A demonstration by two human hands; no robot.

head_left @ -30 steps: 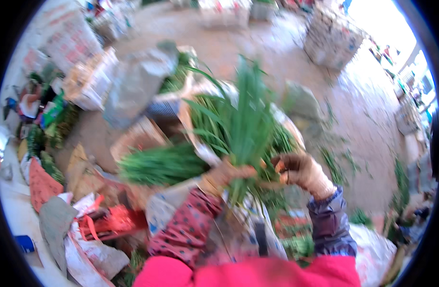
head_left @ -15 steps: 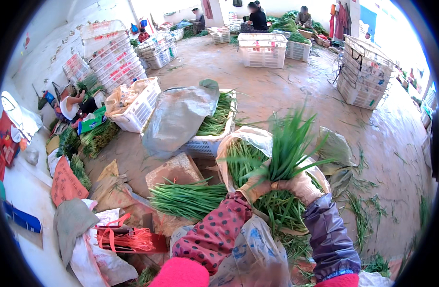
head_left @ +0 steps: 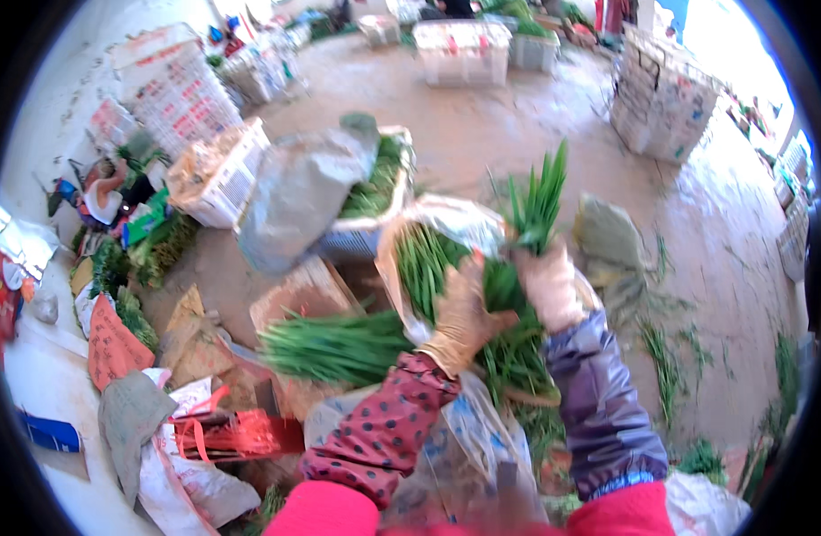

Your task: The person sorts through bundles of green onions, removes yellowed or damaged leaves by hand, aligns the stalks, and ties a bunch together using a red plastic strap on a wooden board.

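Observation:
My right hand (head_left: 553, 286), gloved and closed, holds a bunch of long green chives (head_left: 539, 204) upright by its lower part. My left hand (head_left: 464, 317), in a tan glove with fingers apart, reaches over the sack and holds nothing. Below both hands is an open pale sack (head_left: 390, 250) full of loose chives (head_left: 417, 272). A sorted pile of chives (head_left: 332, 347) lies left of my left hand, on a worn board (head_left: 290, 290). Whether the left fingers touch the chives in the sack I cannot tell.
Past the sack stands a crate (head_left: 401, 183) of greens, partly under a grey plastic sheet (head_left: 298, 196). Red ties (head_left: 240, 435) lie in a box at lower left. Stacked white crates (head_left: 665, 98) stand at far right. A person (head_left: 104, 192) sits at the left.
My left hand has let go of the bunch and moved down and left, its fingers spreading. My right hand alone holds the bunch, now narrower. The view has tilted down.

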